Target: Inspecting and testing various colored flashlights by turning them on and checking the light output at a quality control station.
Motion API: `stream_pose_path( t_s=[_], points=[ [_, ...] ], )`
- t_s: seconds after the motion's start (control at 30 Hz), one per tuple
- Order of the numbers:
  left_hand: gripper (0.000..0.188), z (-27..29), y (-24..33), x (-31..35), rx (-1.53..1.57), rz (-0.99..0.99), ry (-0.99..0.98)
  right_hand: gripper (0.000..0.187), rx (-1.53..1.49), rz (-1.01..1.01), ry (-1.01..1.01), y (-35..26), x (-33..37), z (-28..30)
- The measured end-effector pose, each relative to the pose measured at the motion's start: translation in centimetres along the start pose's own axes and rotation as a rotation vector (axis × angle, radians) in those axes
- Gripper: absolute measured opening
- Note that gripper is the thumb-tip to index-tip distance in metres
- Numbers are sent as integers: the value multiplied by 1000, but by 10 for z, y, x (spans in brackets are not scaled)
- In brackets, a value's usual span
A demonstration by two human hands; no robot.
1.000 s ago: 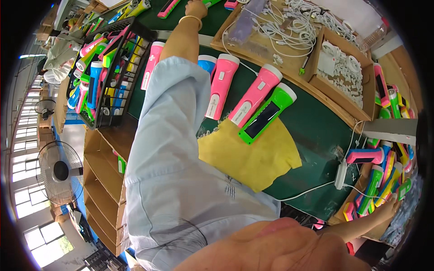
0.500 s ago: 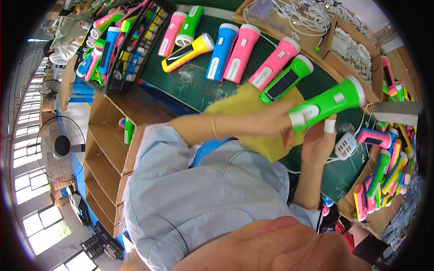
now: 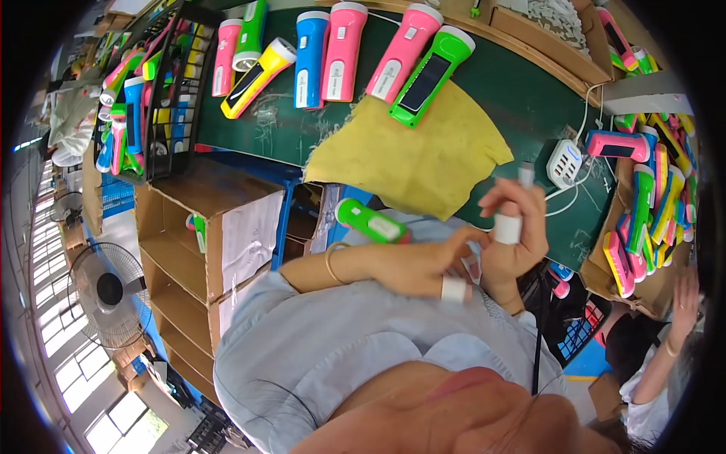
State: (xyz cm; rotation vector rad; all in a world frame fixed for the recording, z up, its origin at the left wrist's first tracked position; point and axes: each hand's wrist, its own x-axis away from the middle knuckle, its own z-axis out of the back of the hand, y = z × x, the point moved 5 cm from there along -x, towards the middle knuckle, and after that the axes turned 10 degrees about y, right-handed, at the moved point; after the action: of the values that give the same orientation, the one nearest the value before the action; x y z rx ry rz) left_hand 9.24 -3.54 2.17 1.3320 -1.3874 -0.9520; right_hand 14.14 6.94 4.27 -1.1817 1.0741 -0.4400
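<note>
My left hand (image 3: 416, 270), a band round its wrist and white tape on its thumb, is low before my shirt. A green flashlight (image 3: 370, 221) sticks out from its far side; the tail and the fingers round it are hidden. My left index finger reaches to my right hand (image 3: 522, 238), whose fingers are curled, with white tape on one. A small grey-white piece (image 3: 525, 175) shows at a right fingertip; whether it is a wrap or a held thing I cannot make out. A yellow cloth (image 3: 408, 163) lies on the green table (image 3: 249, 140) just beyond.
Several pink, blue, yellow and green flashlights (image 3: 344, 53) lie along the table's far side. A white multi-port charger (image 3: 565, 163) with cables is right of the cloth. Flashlights fill a black crate (image 3: 181, 98) at left and a box at right. Another person's hand (image 3: 684, 303) shows at far right.
The green flashlight has gone from above the table to low before my shirt and now points left. My hands have come down and together. The whole view has shifted.
</note>
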Motion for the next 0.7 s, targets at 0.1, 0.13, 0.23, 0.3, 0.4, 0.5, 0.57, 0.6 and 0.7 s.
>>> stream_pose_path(
  t_s=[0.1,0.13,0.23,0.3,0.4,0.5,0.57,0.6,0.7],
  points=[
    [34,4,-39,-9,242,89,-315,14,-39,-407,-52,45,-5,-5],
    [30,4,-46,-12,262,-55,-399,13,-40,-382,-101,52,-9,-7],
    [25,26,-88,4,263,164,-177,12,113,-237,-168,63,-19,-1],
    [23,65,-115,41,-114,407,209,13,214,-215,-167,68,-20,8],
    [23,97,-134,85,137,471,585,15,170,-436,-103,84,-15,19],
    [29,106,-134,93,-98,331,605,18,-116,-601,-55,97,-11,19],
    [33,98,-121,81,-316,101,495,20,-115,-591,-28,102,-12,19],
    [34,94,-120,78,-303,158,428,20,-138,-592,-17,103,-11,18],
    [37,83,-103,70,-290,166,352,19,-73,-562,-47,106,-8,13]
  ],
)
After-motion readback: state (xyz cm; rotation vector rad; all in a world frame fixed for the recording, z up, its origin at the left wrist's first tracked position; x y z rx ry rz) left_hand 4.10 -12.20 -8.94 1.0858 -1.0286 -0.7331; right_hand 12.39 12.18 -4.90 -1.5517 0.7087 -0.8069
